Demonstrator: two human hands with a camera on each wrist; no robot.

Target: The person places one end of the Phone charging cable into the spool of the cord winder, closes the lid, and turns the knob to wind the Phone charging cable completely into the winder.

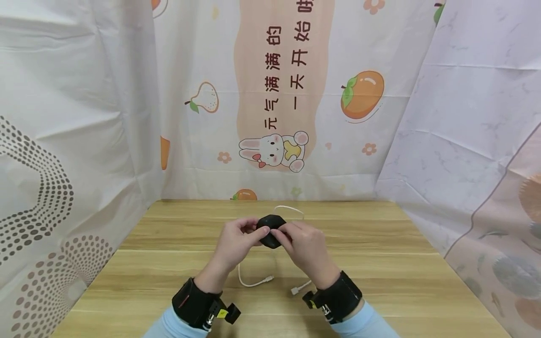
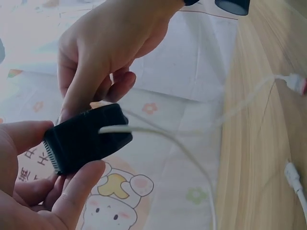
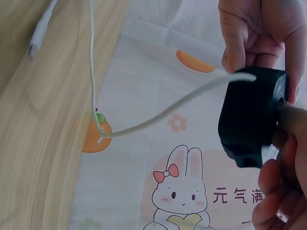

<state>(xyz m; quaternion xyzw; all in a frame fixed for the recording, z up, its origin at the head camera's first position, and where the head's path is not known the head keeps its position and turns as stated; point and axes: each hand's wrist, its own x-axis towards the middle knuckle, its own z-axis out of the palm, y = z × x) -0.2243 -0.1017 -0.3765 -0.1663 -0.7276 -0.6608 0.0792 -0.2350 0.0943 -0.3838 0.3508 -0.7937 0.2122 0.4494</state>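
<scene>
Black, faceted, plastic-looking block (image 1: 271, 220) raised over the wood-grain worktop (image 1: 380, 263), between your left hand (image 1: 236, 240), gripping 1 end, and your right hand (image 1: 308, 243), pinching its right side. Long axis runs away from your left hand; thin white cable (image 3: 92, 52) leaves 1 face.

A flat, light-brown, wood-grained table (image 1: 393, 263) is carrying the ends of a thin white cable (image 1: 250, 285), its narrow plug (image 1: 268, 279) lying left of its broader plug (image 1: 296, 290).
</scene>
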